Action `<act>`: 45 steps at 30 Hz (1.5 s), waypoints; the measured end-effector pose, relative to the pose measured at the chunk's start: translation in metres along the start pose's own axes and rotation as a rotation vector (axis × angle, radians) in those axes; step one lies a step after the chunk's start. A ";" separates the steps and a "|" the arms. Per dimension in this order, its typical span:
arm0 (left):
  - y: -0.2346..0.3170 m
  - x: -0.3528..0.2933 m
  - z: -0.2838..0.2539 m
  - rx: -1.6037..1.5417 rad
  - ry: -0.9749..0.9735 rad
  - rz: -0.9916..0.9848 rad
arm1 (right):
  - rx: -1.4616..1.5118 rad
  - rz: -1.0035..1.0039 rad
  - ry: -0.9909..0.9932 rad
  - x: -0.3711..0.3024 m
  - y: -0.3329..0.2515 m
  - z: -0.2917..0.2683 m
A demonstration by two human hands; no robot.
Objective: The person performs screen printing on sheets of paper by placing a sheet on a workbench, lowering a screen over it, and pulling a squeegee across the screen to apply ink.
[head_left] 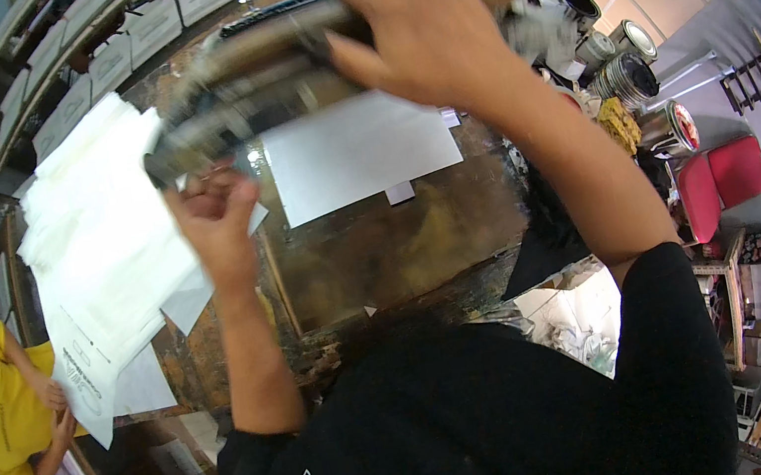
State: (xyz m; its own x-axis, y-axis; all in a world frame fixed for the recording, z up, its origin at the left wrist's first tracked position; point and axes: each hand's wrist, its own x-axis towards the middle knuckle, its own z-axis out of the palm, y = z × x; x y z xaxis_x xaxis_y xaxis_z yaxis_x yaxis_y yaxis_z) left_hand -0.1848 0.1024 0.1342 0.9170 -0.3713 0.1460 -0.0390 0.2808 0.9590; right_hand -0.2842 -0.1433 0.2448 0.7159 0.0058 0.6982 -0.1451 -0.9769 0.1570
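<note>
Above the far side of the table, a worn wooden screen-printing frame (271,64) is raised and tilted, smeared by motion. My right hand (421,29) grips it near its right part, thumb spread along the underside. Beneath the frame, a white sheet (357,156) lies on the dark stained board (392,246). My left hand (218,219) is closed, its fingers curled together by the frame's lower left corner. What those fingers hold, if anything, I cannot make out. Just left of that hand lies a thick pile of white sheets (101,224), with printing on the near end.
At the far left, a person in a yellow shirt (0,402) stands with hands by the pile. Racks with white sheets (154,29) run along the back left. Paint cans (669,129) and a yellow sponge-like lump (618,125) crowd the right edge, near a red chair (724,185).
</note>
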 end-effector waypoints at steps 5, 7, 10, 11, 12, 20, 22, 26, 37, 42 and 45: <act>-0.038 -0.047 -0.056 0.576 -0.096 -0.013 | 0.194 -0.001 -0.525 -0.087 -0.003 0.051; -0.061 -0.060 -0.070 1.024 -0.131 0.030 | 0.249 0.031 -0.578 -0.106 -0.011 0.063; -0.090 -0.072 -0.079 1.324 -0.093 0.183 | 0.272 0.031 -0.617 -0.131 -0.029 0.069; -0.094 -0.072 -0.082 1.313 -0.121 0.147 | 0.275 0.033 -0.630 -0.140 -0.035 0.069; -0.097 -0.071 -0.084 1.314 -0.132 0.122 | 0.257 0.063 -0.721 -0.148 -0.040 0.070; -0.102 -0.067 -0.088 1.269 -0.141 0.185 | 0.092 0.042 -0.449 -0.116 -0.016 0.152; -0.101 -0.067 -0.089 1.273 -0.168 0.151 | 0.059 0.042 -0.489 -0.087 0.002 0.184; -0.099 -0.067 -0.091 1.278 -0.170 0.159 | 0.027 0.023 -0.412 -0.038 0.037 0.250; -0.092 -0.068 -0.088 1.203 -0.138 0.186 | 0.079 -0.050 -0.555 -0.007 0.055 0.230; -0.085 -0.069 -0.079 0.961 -0.123 0.069 | 0.201 -0.055 -0.537 -0.099 0.004 0.103; -0.071 -0.066 -0.059 0.619 -0.075 0.090 | 0.134 0.016 -0.582 -0.119 -0.025 0.044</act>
State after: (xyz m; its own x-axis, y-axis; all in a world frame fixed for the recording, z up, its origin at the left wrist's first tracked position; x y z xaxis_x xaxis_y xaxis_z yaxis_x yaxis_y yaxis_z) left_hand -0.2193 0.1596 0.0423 0.8701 -0.4372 0.2275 -0.3575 -0.2421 0.9020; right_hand -0.3358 -0.1292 0.1275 0.9764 -0.0897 0.1963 -0.0981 -0.9946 0.0335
